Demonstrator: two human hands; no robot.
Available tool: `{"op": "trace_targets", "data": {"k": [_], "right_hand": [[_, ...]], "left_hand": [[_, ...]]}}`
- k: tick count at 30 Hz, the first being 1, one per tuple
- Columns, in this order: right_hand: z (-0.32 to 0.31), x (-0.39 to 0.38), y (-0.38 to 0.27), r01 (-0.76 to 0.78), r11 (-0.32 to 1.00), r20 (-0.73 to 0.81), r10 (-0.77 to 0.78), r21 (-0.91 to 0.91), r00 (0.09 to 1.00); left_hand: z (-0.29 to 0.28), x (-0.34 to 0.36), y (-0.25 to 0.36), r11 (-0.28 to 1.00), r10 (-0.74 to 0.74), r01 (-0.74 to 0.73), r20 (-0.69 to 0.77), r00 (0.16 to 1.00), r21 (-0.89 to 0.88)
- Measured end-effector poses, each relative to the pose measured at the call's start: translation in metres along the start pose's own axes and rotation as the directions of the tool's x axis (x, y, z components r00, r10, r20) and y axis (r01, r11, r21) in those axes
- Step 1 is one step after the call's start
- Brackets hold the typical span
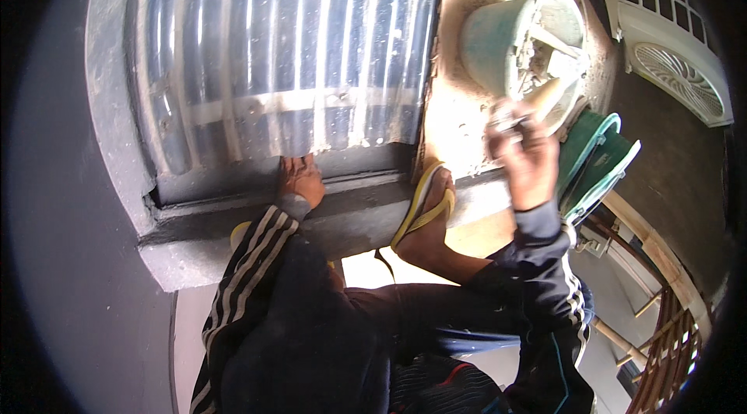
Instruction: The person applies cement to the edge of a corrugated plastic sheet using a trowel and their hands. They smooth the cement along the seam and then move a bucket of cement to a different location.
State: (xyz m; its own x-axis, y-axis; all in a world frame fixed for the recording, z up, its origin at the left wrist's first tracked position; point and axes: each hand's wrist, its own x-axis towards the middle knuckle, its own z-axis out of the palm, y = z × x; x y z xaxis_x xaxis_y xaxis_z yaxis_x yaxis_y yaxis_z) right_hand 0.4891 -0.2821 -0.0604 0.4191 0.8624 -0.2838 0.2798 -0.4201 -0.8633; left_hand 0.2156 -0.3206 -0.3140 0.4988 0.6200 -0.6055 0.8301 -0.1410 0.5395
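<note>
My left hand [302,179] rests with fingers stretched on the grey ledge [359,194], just beneath the lower edge of a clear corrugated sheet [284,48]; its fingertips are partly hidden there. My right hand [523,156], blurred, is raised at the lower rim of a pale green bucket [486,44] with plaster-smeared tools [556,48] inside. Its fingers close around something pale that I cannot make out. My foot in a yellow flip-flop [427,215] is propped on the ledge between my hands.
Green buckets [582,161] stand at the right beside the pale board. A bamboo railing [654,250] runs down the lower right past a rack of brown slats [661,352]. A white slatted vent [675,79] is at upper right, and a grey wall [62,204] at left.
</note>
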Motion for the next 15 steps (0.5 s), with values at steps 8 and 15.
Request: {"op": "trace_targets", "data": {"k": [8,15], "right_hand": [[-0.081,0.070,-0.021,0.202,0.366,0.041,-0.404,-0.908,0.914],[0.048,-0.033,0.007,0.518,0.667,0.246,-0.464,-0.536,0.851]], "left_hand": [[-0.005,0.000,-0.004,1.000,0.022,-0.022,-0.046,0.999,0.003],[0.008,0.000,-0.015,0.998,0.011,-0.010,0.018,1.000,-0.066]]}}
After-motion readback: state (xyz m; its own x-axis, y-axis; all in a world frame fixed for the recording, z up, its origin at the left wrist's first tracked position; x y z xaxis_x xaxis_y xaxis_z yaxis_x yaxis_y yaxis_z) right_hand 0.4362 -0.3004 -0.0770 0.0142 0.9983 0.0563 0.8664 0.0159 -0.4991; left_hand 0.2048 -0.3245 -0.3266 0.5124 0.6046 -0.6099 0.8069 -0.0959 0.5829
